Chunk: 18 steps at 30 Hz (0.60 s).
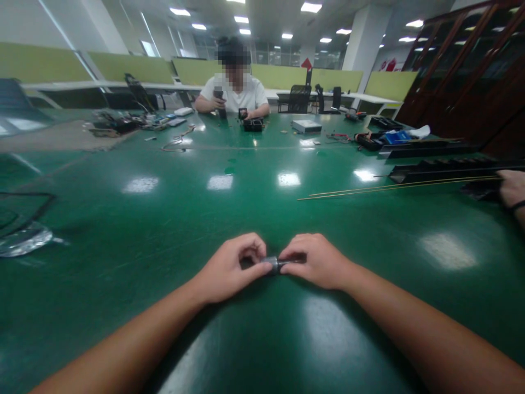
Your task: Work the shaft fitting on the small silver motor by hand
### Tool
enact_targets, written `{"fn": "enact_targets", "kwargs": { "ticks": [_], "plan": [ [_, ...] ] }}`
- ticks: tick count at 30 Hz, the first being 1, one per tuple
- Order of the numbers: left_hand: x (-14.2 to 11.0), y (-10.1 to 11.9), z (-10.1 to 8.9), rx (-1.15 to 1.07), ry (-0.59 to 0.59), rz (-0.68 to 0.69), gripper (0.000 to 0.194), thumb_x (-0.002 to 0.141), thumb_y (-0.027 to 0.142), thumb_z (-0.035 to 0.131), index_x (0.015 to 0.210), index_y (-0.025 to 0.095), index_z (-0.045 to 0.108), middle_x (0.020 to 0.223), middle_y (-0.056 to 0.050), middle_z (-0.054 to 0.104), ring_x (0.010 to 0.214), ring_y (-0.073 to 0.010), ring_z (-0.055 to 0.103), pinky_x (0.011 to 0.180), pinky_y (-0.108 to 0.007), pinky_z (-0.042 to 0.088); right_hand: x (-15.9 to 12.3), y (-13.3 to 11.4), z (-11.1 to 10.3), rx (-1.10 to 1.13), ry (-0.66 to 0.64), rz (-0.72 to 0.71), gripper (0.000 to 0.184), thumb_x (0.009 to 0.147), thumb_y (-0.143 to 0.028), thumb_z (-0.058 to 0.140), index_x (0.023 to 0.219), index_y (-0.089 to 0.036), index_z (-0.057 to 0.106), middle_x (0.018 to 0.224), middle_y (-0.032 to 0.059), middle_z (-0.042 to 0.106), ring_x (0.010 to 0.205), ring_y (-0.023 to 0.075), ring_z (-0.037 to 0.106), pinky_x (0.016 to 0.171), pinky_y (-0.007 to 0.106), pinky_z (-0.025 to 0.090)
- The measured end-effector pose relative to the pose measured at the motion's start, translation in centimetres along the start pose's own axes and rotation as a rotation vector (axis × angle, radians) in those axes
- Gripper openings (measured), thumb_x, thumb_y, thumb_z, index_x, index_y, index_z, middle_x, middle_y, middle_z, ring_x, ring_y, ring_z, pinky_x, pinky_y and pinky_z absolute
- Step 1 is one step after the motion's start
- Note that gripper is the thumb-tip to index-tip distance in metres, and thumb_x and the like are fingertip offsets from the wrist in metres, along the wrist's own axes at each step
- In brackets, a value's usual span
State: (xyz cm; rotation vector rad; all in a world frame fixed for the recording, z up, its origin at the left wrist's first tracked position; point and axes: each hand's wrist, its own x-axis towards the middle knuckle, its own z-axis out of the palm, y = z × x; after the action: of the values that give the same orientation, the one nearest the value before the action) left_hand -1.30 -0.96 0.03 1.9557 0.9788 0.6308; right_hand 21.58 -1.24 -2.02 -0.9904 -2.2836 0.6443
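Between my two hands, just above or on the green table (164, 284), lies a small grey metal cylinder (270, 265), roughly level. My left hand (235, 265) is closed on it, thumb in front and fingers behind. From the cylinder's right end a thin dark piece sticks out, and my right hand (318, 260) pinches that piece between thumb and fingertips. Whether it is part of the cylinder or a separate thing, I cannot tell. My fingers cover much of both.
Across the table a person (233, 90) handles a dark device (253, 125). A white box (307, 126) stands nearby. At right another person's hand (512, 189) is beside thin yellowish rods (369, 189) and black channels (435, 169). Electronic parts (115, 123) lie at far left, clear plastic (27, 241) nearer.
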Motion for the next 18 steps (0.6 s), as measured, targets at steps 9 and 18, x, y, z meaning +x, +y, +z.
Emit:
{"fn": "enact_targets", "kwargs": {
  "ticks": [9,18],
  "plan": [
    [0.14,0.22,-0.03,0.137,0.008,-0.072,0.025,0.08,0.034,0.071,0.097,0.016,0.075,0.071,-0.002,0.069,0.064,-0.0147,0.063,0.062,-0.023,0.049,0.02,-0.1,-0.4,-0.039,-0.029,-0.004,0.015,0.079,-0.032,0.076,0.087,-0.019,0.075,0.081,0.0031,0.073,0.079,0.0163,0.063,0.075,0.028,0.043],
    [0.11,0.43,0.01,0.179,-0.013,0.003,0.024,0.077,0.026,0.071,0.099,0.018,0.075,0.079,-0.002,0.07,0.066,-0.0144,0.062,0.064,-0.023,0.049,-0.09,0.01,-0.28,-0.047,-0.021,-0.04,0.013,0.081,-0.029,0.074,0.089,-0.019,0.075,0.083,0.0041,0.073,0.081,0.0175,0.063,0.077,0.029,0.044]
  ]
}}
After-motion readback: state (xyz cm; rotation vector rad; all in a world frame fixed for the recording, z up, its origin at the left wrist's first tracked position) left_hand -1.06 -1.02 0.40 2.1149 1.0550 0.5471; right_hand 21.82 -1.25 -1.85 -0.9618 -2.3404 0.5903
